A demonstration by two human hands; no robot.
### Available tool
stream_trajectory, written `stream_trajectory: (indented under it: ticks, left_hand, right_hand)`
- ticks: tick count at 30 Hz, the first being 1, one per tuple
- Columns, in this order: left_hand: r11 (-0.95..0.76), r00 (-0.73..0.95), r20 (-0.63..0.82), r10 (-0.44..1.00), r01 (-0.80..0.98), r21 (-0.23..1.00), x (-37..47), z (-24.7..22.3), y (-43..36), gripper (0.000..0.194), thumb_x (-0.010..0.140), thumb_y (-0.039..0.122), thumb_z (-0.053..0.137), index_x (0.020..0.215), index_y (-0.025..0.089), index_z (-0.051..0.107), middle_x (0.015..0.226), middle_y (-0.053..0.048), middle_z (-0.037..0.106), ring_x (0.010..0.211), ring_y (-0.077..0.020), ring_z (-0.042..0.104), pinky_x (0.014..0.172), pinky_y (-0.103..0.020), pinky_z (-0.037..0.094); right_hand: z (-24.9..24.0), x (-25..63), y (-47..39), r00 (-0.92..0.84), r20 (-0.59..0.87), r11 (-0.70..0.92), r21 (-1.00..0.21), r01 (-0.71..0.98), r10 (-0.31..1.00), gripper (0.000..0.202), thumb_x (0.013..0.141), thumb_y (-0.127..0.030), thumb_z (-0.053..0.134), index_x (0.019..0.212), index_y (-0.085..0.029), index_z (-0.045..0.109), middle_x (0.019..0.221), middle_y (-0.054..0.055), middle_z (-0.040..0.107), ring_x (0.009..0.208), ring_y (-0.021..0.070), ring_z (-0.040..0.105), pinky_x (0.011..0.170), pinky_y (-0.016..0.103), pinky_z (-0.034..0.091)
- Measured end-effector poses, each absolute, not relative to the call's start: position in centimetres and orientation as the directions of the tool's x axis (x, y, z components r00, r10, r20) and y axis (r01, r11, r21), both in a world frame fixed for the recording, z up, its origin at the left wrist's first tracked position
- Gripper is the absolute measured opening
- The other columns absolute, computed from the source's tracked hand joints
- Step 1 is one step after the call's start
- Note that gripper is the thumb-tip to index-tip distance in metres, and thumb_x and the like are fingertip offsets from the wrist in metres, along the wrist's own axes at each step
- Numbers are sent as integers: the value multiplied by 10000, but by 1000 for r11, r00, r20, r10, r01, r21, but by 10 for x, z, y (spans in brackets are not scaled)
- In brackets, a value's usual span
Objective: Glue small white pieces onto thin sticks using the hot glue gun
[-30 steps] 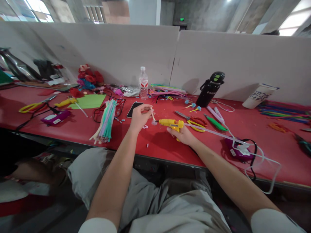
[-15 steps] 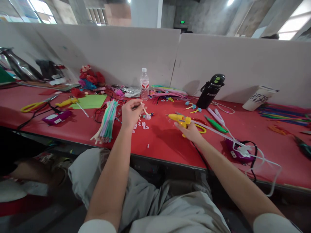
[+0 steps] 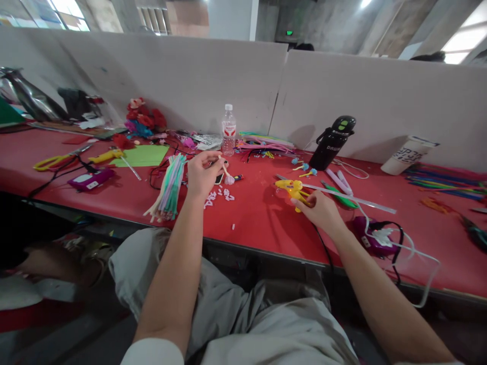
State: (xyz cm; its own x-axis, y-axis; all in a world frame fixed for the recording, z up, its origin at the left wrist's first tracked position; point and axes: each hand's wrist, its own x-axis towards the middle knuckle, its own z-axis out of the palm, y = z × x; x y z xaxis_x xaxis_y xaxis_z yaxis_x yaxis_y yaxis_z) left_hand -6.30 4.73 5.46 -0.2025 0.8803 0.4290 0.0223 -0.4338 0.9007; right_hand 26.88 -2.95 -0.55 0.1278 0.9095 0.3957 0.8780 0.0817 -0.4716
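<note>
My left hand pinches the stem of a small pale flower, whose pinkish head hangs down to the right of the fingers. Pale pink pieces lie scattered on the red table below it. My right hand has its fingers on the yellow glue gun, which points left with a long clear glue stick out of its back. Yellow scissors lie partly hidden behind the gun. A bundle of pastel pipe cleaners lies left of my left hand.
A water bottle and a black flask stand toward the back. Small blue flowers lie near the flask. At right are a purple box with cables and a tilted cup. A second glue gun lies left.
My right hand and the glue gun have moved right, away from my left hand. The flower hangs nearly where it was, still in my left fingers. The view has shifted slightly.
</note>
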Motion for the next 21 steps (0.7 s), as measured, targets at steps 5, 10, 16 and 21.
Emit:
stream_trajectory:
  ticks: [5,10,16,21]
  left_hand:
    - [-431,-176,427,887,14,902,-60,51,49,230,745,275,749,938,173,679,862,-46,691,764,-198,730,691,-320,632]
    - [-422,-200,419,886,31,906,-59,51,47,243,726,269,748,933,165,676,852,-48,700,789,-209,734,706,-319,625]
    - [-429,-176,431,885,55,902,-66,52,47,224,733,257,737,933,168,687,845,-48,697,768,-218,735,695,-337,627]
    - [-442,-157,450,879,84,893,-66,51,46,218,749,249,723,946,164,690,833,-48,691,756,-206,731,668,-320,627]
  right_hand:
    - [1,231,-65,-257,386,440,-525,729,886,275,935,-428,528,772,-216,591,729,45,636,645,176,562,634,307,431]
    - [6,156,-22,-582,283,625,-555,549,762,153,929,-219,548,1034,-185,655,1012,93,662,885,188,612,827,311,460]
    - [-10,99,36,-509,254,560,-520,645,822,95,891,-189,607,956,-150,663,914,69,592,789,158,549,772,283,433]
    - [-24,93,46,-446,232,497,-526,690,864,42,887,-172,598,859,-148,619,898,74,599,811,163,541,800,294,425]
